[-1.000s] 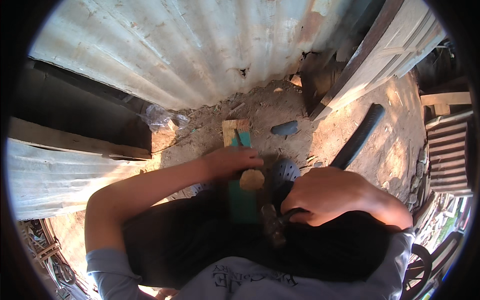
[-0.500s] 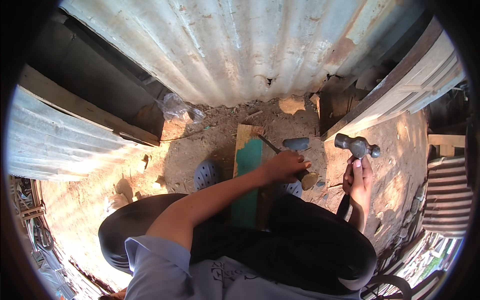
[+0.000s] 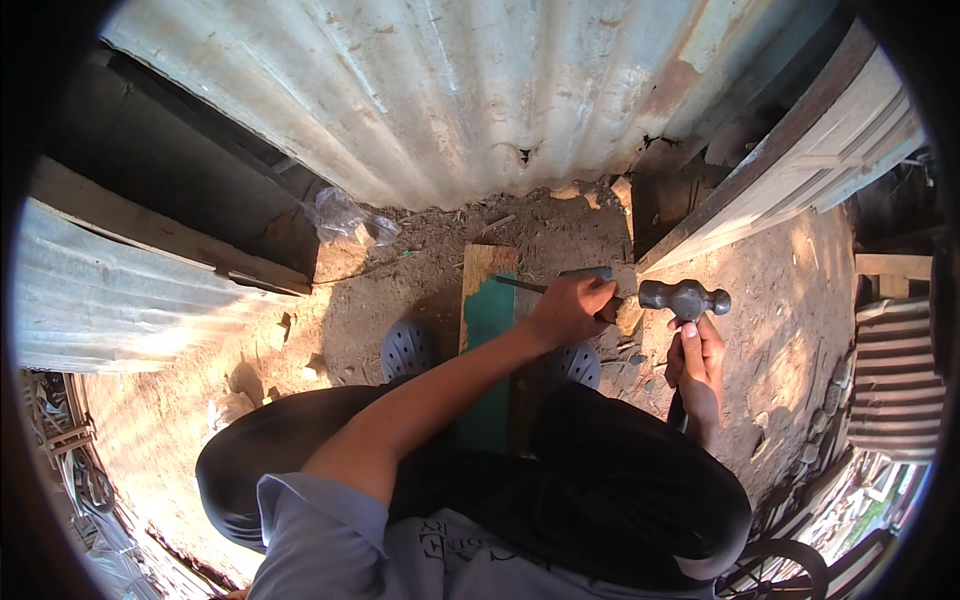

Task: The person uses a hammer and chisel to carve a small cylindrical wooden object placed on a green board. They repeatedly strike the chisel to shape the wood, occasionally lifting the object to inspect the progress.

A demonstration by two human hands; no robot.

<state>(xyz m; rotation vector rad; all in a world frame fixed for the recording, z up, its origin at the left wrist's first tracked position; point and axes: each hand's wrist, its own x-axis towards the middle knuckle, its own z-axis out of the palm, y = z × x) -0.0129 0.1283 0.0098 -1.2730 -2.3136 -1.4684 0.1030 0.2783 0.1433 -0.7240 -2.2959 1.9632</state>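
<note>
Knees up front, dark trousers, person crouched over the work w/ a grey perforated clog planted on the dirt either side of the plank. Left hand reaches across, fingers wrapped tight round a thin dark rod, prob a chisel or punch, and looks to be pinning a small wood block too; can't tell exactly how much of that block is in the grip. Right hand closed firm on the handle of a ball-peen hammer, head raised, hovering just right of the left knuckles. Green-painted plank lies lengthwise between the feet, bare wood end pointing away. Judgement: hammer head sits v. near those fingers, so a short controlled tap beats a big swing; keep the rod steady, eyes on its struck end, plank braced by the feet so it doesn't skid. Further out, wood scraps on dirt, clear plastic bag by a beam, then corrugated metal sheet as backdrop.
</note>
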